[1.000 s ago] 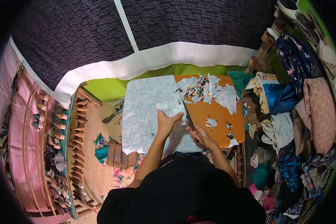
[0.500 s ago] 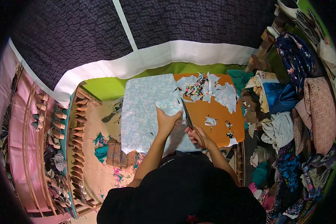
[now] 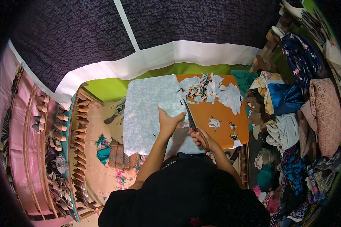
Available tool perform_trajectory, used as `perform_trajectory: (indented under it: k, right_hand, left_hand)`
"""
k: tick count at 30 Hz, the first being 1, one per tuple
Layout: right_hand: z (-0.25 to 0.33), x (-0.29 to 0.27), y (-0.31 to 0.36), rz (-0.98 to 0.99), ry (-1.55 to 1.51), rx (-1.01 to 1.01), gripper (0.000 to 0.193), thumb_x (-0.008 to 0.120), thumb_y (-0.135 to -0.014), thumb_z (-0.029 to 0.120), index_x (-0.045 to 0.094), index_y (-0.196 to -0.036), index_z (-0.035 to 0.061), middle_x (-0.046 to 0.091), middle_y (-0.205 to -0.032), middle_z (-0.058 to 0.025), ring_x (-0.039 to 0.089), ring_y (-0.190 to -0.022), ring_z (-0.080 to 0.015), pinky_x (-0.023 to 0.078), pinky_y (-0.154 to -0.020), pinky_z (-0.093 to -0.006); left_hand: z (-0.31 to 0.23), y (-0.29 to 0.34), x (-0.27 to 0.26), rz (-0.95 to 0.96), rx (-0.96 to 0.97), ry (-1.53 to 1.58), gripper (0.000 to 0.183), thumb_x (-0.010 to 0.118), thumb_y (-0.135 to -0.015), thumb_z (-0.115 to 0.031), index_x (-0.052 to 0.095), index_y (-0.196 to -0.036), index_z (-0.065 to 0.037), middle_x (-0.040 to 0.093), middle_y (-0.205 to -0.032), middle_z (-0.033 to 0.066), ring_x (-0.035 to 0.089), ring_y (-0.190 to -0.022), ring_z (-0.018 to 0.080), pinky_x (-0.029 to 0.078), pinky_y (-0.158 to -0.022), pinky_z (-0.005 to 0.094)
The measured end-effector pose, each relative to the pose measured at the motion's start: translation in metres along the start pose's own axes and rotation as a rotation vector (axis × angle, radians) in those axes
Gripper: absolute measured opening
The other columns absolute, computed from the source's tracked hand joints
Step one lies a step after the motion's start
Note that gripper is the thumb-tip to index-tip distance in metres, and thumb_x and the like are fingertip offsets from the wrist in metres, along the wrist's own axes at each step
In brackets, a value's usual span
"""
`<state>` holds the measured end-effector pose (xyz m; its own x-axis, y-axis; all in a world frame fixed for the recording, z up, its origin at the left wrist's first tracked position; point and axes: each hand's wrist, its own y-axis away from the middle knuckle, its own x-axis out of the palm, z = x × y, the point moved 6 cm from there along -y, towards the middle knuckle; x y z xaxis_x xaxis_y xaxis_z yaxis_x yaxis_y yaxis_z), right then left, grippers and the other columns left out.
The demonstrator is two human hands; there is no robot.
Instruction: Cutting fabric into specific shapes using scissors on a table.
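a: what has been changed since the earlier frame?

b: very little. both hands have been kept in nearly the same places, and the whole view has only been shifted slightly.

a: and what is contained at the side?

b: in the long teal-edged wooden rack [image 3: 68, 172] on the left, brown shoe-shaped pieces [image 3: 79, 148] are held in a close row.

a: how are the hands placed?

b: dark metal scissors with brown handles [image 3: 191, 119] are held in the right hand [image 3: 201, 139], tips pointed toward the far edge. the left hand's [image 3: 169, 120] thumb is spread wide; its fingers are hidden by cloth, so whether it is gripped cannot be told.

a: where is that cloth?

b: the pale, faintly patterned cloth [image 3: 144, 109] is spread over the left part of the orange-brown rectangular surface [image 3: 227, 114], under and beside the left hand, left of the scissors. white and floral scraps [image 3: 204, 90] are heaped near the far right corner.
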<state>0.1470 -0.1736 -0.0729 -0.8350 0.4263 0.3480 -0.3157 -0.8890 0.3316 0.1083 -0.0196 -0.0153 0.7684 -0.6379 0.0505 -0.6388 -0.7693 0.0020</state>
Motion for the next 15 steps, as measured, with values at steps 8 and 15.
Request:
perform_trajectory:
  k: [8,15]
  right_hand:
    - [0.009,-0.002,0.005,0.012,0.188,-0.011,0.056,0.04,-0.075,0.06,0.039,-0.09,0.0054,0.033,-0.062,0.0029,0.03,-0.05,-0.0045,0.026,-0.041,-0.0166]
    - [0.006,-0.001,0.002,-0.006,0.198,-0.031,0.059,0.039,-0.074,0.063,0.039,-0.088,0.0063,0.033,-0.065,0.0036,0.03,-0.051,-0.0044,0.027,-0.043,-0.016]
  left_hand:
    - [0.002,-0.002,0.0,0.03,-0.062,0.032,0.064,0.071,-0.054,-0.005,0.031,-0.105,0.001,0.05,-0.094,0.0129,0.052,-0.082,0.0189,0.045,-0.068,0.0282]
    - [-0.001,-0.006,0.002,0.047,-0.004,0.057,0.064,0.071,-0.055,-0.004,0.031,-0.105,0.0,0.049,-0.093,0.012,0.052,-0.081,0.0187,0.045,-0.068,0.0283]
